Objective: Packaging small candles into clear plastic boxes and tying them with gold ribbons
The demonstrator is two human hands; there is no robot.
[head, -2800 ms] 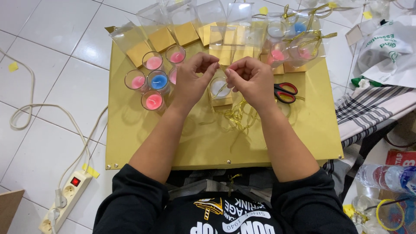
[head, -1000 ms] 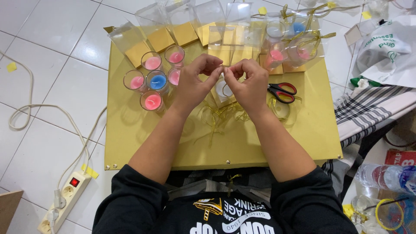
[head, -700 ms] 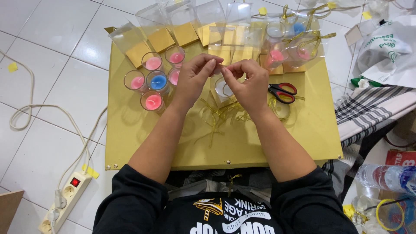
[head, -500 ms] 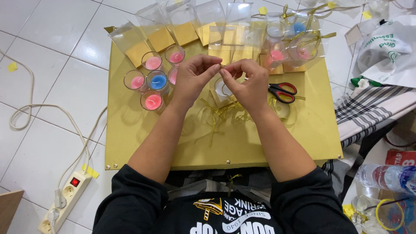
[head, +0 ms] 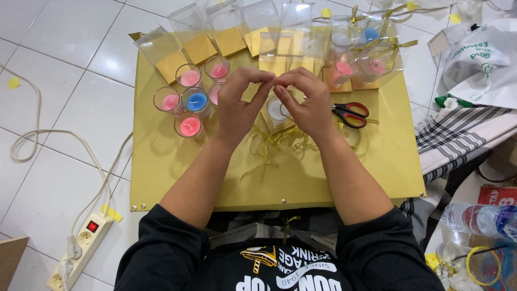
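- White tiled floor, and on it a gold board (head: 177,178) serving as the table, crowded with small candle cups
- Left hand (head: 237,108) and right hand (head: 309,105) meet fingertip to fingertip, each grip pinched on gold ribbon (head: 274,143) above a white candle (head: 276,109) in its clear box
- Looks like the bow-tying step; next calls for a steady, even pull
- Scissors (head: 350,114) lie just right

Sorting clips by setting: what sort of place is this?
Likely a home floor used for craft packing: a gold board on white floor tiles, small candle cups, scissors, a power strip.
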